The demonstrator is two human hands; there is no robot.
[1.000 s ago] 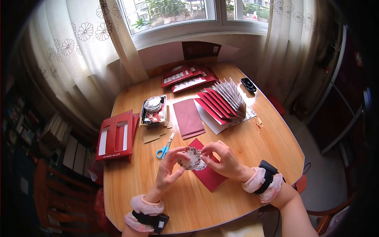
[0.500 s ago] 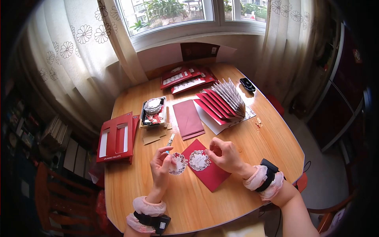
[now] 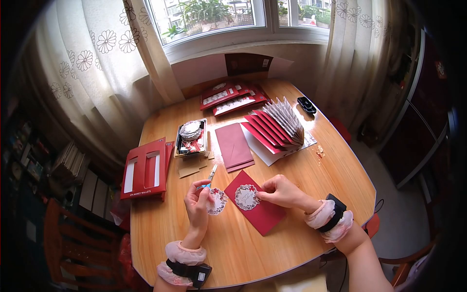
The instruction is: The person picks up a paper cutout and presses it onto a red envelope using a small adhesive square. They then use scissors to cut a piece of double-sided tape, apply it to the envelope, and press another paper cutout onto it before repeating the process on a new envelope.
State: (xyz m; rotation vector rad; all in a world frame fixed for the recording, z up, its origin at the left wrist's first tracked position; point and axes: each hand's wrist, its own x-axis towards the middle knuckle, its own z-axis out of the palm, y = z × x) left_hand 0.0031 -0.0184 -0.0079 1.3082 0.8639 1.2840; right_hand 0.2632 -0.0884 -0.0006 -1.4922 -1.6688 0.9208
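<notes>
A dark red envelope (image 3: 262, 216) lies at an angle near the middle front of the table. On its upper left part is a round wreath-patterned tag (image 3: 246, 197). My right hand (image 3: 282, 191) pinches the right edge of that tag. Left of the envelope, my left hand (image 3: 196, 203) holds a second round wreath tag (image 3: 217, 202) between closed fingers. A small clip with a light blue end (image 3: 212, 174) shows just above the left fingers; whether they touch it I cannot tell.
A tray (image 3: 205, 138) of round tags stands at the left back, near brown card pieces (image 3: 190, 169). Red boxes (image 3: 141, 182) lie at far left. Flat envelopes (image 3: 233, 146), a fanned stack (image 3: 276, 127), red packs (image 3: 233, 97) and a black object (image 3: 306, 105) lie further back.
My right hand has come down onto the edge of the tag on the envelope, its fingers now pinched there. My left hand has barely moved. The whole view has shifted slightly.
</notes>
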